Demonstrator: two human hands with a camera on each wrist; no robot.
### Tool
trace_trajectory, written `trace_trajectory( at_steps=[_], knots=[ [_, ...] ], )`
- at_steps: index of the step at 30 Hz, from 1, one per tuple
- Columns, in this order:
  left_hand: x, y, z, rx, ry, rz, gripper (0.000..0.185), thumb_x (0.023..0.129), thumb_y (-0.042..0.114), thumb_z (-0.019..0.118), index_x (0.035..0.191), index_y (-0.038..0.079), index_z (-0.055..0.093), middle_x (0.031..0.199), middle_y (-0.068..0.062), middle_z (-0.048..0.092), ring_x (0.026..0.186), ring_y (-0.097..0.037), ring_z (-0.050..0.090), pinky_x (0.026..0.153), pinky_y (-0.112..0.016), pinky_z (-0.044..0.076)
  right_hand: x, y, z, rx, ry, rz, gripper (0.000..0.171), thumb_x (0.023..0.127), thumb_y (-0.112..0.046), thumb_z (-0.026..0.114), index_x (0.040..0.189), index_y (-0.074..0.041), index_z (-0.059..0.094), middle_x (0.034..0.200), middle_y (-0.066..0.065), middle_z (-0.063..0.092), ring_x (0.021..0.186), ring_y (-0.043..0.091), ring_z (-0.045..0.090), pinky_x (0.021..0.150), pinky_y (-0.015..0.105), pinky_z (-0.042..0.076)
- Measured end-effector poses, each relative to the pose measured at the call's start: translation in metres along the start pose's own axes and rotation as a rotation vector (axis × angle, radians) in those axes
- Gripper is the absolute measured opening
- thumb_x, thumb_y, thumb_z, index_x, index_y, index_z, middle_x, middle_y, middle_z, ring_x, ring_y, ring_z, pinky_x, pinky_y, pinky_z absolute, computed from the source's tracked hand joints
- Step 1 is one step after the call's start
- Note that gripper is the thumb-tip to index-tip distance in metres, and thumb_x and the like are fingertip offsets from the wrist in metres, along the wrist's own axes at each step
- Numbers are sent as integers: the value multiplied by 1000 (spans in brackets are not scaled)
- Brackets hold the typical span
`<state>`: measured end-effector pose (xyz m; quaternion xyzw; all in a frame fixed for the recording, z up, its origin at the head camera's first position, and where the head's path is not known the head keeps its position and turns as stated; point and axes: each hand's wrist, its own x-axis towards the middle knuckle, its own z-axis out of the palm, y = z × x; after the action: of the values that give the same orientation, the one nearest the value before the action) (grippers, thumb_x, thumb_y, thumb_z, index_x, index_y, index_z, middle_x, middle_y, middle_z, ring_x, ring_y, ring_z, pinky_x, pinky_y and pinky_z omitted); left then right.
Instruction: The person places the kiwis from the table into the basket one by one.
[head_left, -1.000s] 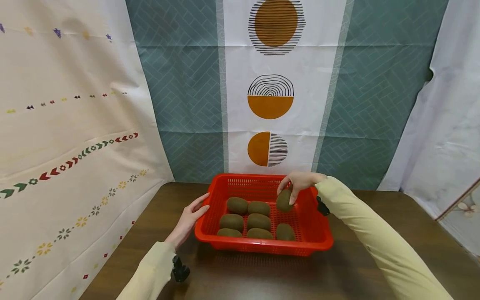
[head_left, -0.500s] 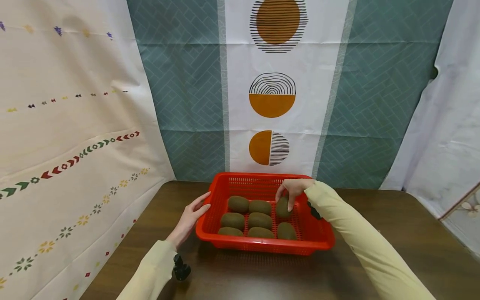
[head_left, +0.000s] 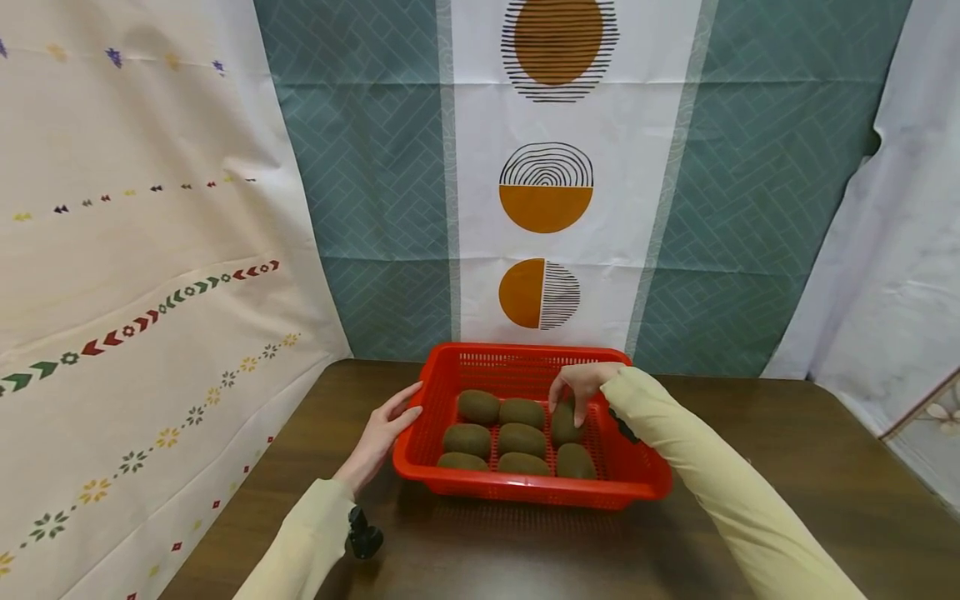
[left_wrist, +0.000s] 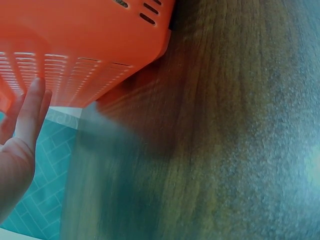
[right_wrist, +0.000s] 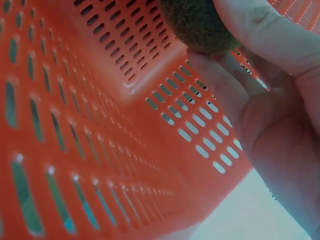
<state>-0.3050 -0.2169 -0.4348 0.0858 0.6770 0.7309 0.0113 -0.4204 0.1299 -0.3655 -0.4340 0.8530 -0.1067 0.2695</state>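
Note:
A red plastic basket [head_left: 525,492] with slotted walls stands on the table and holds several brown, fuzzy kiwis. My right hand [head_left: 587,387] reaches inside at the right and grips one kiwi [head_left: 565,423] between thumb and fingers. In the right wrist view the same kiwi [right_wrist: 197,25] shows at the top, held by the hand [right_wrist: 270,95]. Just in front of it lies another kiwi [head_left: 576,461], and two columns of kiwis fill the left part. My left hand [head_left: 378,437], fingers extended, touches the basket's left side; the left wrist view shows its fingertips against the slotted wall [left_wrist: 85,75].
A dark brown wooden table [head_left: 780,450] carries the basket. Behind hangs a green and white cloth [head_left: 375,208] with orange circles, and a cream patterned cloth [head_left: 150,333] hangs at the left. Black wrist cameras [head_left: 365,537] sit on both sleeves.
My right hand has lowered the gripped kiwi toward the basket floor, behind the front kiwi in the right column. The left hand stays in place at the basket's side.

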Motion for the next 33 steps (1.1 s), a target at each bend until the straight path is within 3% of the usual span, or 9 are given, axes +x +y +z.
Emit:
trace_trajectory(
  at_steps=[5, 11, 17, 22, 29, 33],
  knots=[
    [0, 0, 0, 3, -5, -6, 47, 89, 19, 58, 134, 20, 44, 127, -13, 48, 104, -32, 54, 79, -42, 47, 1, 4, -2, 69, -38, -4, 38, 70, 2, 74, 106, -3, 65, 107, 2, 61, 101, 14, 53, 86, 30, 43],
    [0, 1, 2, 3, -14, 5, 48, 89, 19, 58, 135, 17, 43, 127, -14, 48, 104, -33, 54, 79, -42, 47, -2, 6, -1, 253, -55, 27, 45, 70, 17, 66, 112, 3, 57, 115, 11, 56, 112, 24, 48, 91, 34, 39],
    [0, 1, 4, -9, -17, 9, 47, 90, 17, 57, 135, 16, 43, 127, -15, 48, 104, -33, 53, 79, -41, 47, -5, 5, 0, 370, -49, 80, 49, 72, 19, 64, 117, 9, 48, 123, 20, 49, 118, 32, 40, 96, 39, 34],
    [1, 1, 4, 0, -31, 7, 48, 91, 17, 56, 136, 15, 41, 129, -17, 46, 106, -33, 52, 81, -41, 47, -7, 5, 1, 445, -55, 81, 52, 73, 19, 63, 120, 11, 42, 125, 22, 45, 119, 33, 38, 95, 35, 36],
    [0, 1, 2, 4, -32, 30, 48, 90, 16, 56, 136, 14, 41, 127, -19, 47, 105, -36, 52, 80, -42, 47, -11, 0, -4, 351, 31, 92, 52, 75, 6, 69, 122, 5, 47, 126, 17, 47, 119, 31, 38, 95, 37, 36],
    [-1, 1, 0, 26, -25, 35, 49, 90, 16, 56, 137, 15, 40, 125, -20, 48, 103, -36, 53, 78, -42, 48, -15, -3, -6, 311, 87, 88, 50, 79, -6, 70, 123, 2, 49, 125, 19, 48, 117, 33, 40, 89, 36, 41]
  ],
)
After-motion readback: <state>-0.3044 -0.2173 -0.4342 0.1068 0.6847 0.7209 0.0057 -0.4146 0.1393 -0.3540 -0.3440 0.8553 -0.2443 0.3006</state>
